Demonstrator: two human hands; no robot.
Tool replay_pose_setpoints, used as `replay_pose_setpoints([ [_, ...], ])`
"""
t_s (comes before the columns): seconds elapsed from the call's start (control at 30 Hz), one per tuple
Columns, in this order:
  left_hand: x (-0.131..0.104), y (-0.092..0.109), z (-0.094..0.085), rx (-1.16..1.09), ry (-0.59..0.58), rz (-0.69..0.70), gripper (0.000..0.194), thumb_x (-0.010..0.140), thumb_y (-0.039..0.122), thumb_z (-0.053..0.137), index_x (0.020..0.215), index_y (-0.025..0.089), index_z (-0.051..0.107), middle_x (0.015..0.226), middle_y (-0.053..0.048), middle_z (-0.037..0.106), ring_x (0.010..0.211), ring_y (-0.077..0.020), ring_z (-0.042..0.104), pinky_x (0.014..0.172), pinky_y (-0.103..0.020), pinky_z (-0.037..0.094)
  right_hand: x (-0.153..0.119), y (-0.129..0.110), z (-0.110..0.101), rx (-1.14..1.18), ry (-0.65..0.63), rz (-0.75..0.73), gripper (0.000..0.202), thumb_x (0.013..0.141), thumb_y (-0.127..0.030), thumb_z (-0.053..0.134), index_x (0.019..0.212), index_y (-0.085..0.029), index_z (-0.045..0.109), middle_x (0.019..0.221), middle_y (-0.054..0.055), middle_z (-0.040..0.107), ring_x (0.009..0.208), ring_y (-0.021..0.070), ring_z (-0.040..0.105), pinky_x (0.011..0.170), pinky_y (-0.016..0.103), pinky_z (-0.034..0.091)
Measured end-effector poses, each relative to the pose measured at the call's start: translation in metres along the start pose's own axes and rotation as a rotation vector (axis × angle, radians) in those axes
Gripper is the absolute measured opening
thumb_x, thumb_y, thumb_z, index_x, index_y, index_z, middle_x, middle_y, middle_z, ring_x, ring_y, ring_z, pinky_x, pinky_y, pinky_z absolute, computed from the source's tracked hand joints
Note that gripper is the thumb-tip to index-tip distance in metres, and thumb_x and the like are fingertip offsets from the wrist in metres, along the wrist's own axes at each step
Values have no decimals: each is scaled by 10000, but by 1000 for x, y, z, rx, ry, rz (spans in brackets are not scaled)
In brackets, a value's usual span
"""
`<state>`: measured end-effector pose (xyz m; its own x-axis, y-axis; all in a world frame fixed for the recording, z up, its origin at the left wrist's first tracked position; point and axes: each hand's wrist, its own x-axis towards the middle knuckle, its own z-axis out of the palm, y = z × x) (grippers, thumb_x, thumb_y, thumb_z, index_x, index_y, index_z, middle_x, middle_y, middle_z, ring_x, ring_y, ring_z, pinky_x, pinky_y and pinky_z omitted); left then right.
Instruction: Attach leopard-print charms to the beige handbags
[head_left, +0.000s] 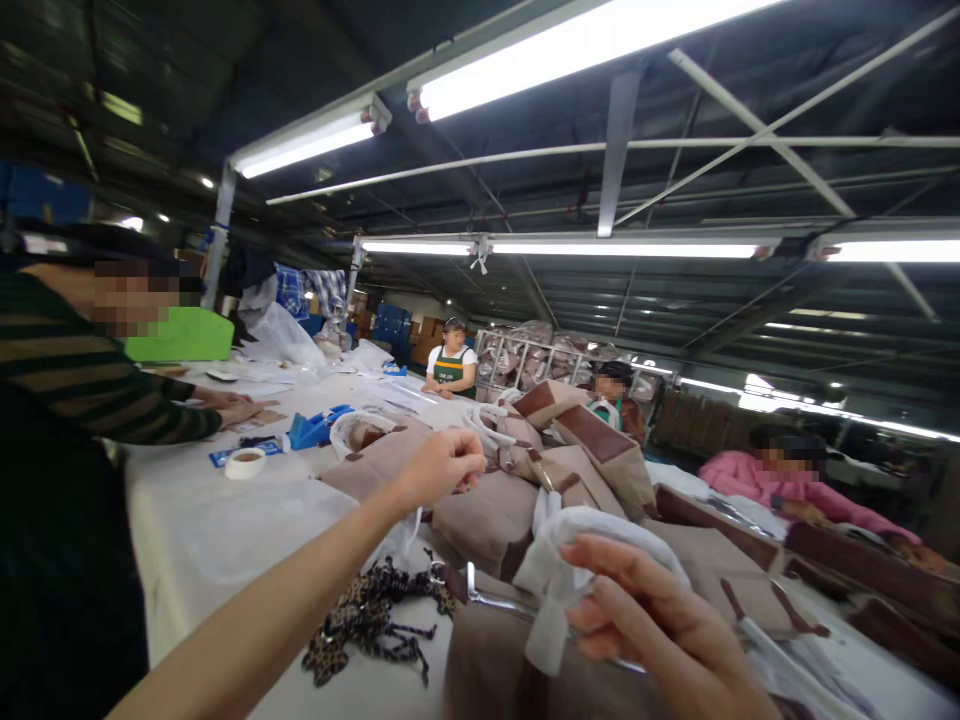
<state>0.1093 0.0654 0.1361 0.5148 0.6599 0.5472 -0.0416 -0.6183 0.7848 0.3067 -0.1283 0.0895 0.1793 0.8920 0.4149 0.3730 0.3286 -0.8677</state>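
A taupe handbag [487,650] with brown trim and a silver zipper is close in front of me. White wrapping covers its handle [607,522]. My right hand [652,620] is beside that wrapped handle, fingers curved and apart; whether the fingertips touch the wrapping I cannot tell. My left hand [448,468] is raised over the bag pile, its fingers curled together. Anything inside that grip is hidden. Below my left forearm lies a bunch of leopard-print straps or ties [375,610] with dark cords, next to the handbag's zipper end.
More taupe and brown bags [600,440] are heaped ahead and to the right. On the white table [187,530] are a tape roll [245,462] and a blue tape dispenser [319,427]. Co-workers are at the left, far side and right. Light tubes [570,60] hang overhead.
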Motion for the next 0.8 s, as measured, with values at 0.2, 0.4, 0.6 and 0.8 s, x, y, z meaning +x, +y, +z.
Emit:
replay_pose_setpoints([
  [0.2, -14, 34, 28, 79, -74, 185, 114, 739, 221, 626, 637, 169, 629, 689, 29, 580, 705, -124, 524, 668, -226, 409, 42, -37, 53, 354, -69, 92, 686, 791, -408, 761, 1397, -239, 486, 1376, 115, 567, 872, 222, 719, 680, 344, 630],
  [0.4, -11, 17, 10, 87, -73, 116, 156, 819, 247, 538, 846, 160, 664, 856, -29, 640, 817, -165, 593, 741, -256, 475, 63, -35, 73, 453, -136, 121, 431, 697, -475, 797, 943, -145, 670, 724, 13, 704, 634, 149, 676, 604, 275, 582],
  [0.6, -52, -64, -32, 195, -269, -125, 463, 659, 100, 539, 1096, 194, 661, 1133, -66, 699, 1103, -249, 616, 981, -385, 475, 62, -23, 60, 445, -81, 58, 453, 726, -561, 769, 919, -161, 680, 741, 32, 719, 656, 163, 687, 633, 294, 565],
  [0.8, -113, -130, 13, 514, -514, -156, 500, 663, 93, 665, 1095, 345, 692, 1301, 29, 652, 1392, -316, 367, 1187, -575, 44, 61, -27, 58, 418, -96, 38, 476, 780, -569, 726, 1023, -162, 686, 780, 60, 745, 731, 201, 694, 710, 334, 550],
])
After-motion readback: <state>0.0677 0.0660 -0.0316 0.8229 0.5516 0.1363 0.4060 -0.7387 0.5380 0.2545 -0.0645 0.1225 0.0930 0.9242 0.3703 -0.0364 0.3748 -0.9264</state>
